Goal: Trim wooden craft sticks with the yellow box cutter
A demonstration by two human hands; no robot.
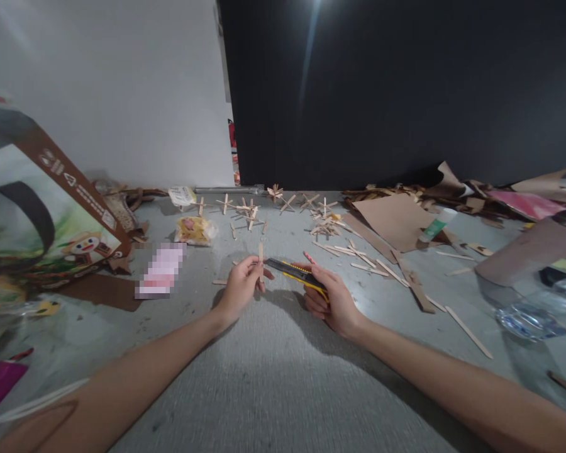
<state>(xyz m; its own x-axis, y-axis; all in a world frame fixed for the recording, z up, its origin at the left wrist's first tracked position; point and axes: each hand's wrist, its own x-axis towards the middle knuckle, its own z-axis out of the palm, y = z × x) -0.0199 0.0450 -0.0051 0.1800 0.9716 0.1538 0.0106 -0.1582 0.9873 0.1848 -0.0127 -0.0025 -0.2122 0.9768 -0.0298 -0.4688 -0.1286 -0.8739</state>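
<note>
My left hand [240,283] pinches a wooden craft stick [261,257], held upright above the grey table. In my right hand [334,301] is a yellow and black box cutter [295,272], its tip pointing left and close to the stick; whether it touches I cannot tell. A small red-and-white object [309,258] shows at the right hand's fingers. Behind the hands stand several crossed stick pieces [249,212]. Loose craft sticks [358,251] lie to the right of them.
A large printed box [51,207] stands at the left, near a yellow packet [195,231]. Brown cardboard [393,220], a glue stick [438,225] and a clear plastic bottle [531,318] are at the right. A dark panel [396,94] rises behind the table.
</note>
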